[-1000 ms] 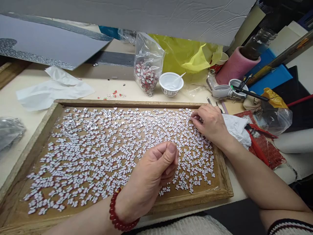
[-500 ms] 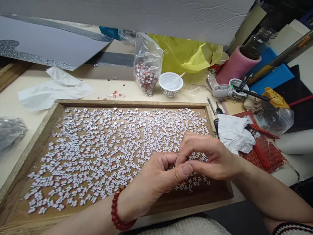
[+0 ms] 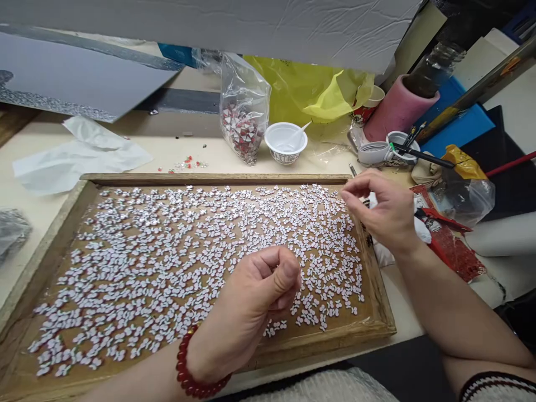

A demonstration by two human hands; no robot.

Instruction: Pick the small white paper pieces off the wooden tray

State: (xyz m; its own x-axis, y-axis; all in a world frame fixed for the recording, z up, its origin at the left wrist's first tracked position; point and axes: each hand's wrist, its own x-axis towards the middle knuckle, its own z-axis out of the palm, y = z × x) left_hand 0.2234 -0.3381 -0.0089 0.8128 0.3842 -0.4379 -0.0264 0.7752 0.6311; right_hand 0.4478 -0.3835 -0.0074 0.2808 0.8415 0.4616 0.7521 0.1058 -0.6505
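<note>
A shallow wooden tray (image 3: 218, 178) lies in front of me, its floor covered with several small white-and-pink flower-shaped pieces (image 3: 188, 240). My left hand (image 3: 255, 301), with a red bead bracelet at the wrist, hovers over the tray's near right part in a loose fist; what it holds is hidden. My right hand (image 3: 379, 209) is raised above the tray's far right corner, thumb and forefinger pinched together, with nothing I can make out between them.
Behind the tray stand a clear bag of red-and-white pieces (image 3: 243, 120), a small white bowl with a spoon (image 3: 286, 142) and a yellow plastic bag (image 3: 318, 92). Crumpled white paper (image 3: 75, 153) lies at the far left. Tools, red sheets and tissue crowd the right side.
My right hand went from the tray's far right edge to my left hand, met it, then moved back up to the far right corner. My left hand stayed closed.
</note>
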